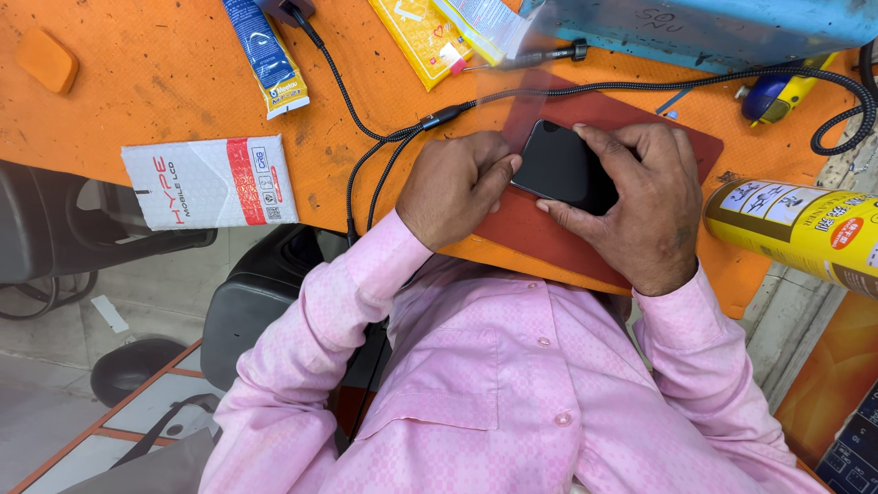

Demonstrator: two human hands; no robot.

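We see both hands meeting over a slim black smartphone with a glossy dark screen [562, 166], which lies screen-up on a dark red rectangular mat [549, 229] near the front edge of the orange table [165, 101]. Our left hand [455, 187] is curled into a loose fist, knuckles up, its thumb pressed against the phone's left edge. Our right hand [640, 206] lies flat and wide over the phone's right half, fingers spread across the top edge and the thumb tucked under the near edge, so the phone is held between the two hands. Both pink shirt sleeves [366, 274] come up from below, elbows out.

A black braided cable [402, 135] runs just above the left hand and splits into two leads that drop over the table edge. A yellow cylindrical spray can [796, 229] lies on its side just right of the right wrist. Farther back sit a screwdriver with a black handle [530, 59], a blue and white tube [265, 55], a yellow flat packet [421, 32] and a blue and yellow tool [773, 96]. A white and red flat box [210, 183] rests well left of the hands, with bare orange surface between. The front edge runs right under the wrists.
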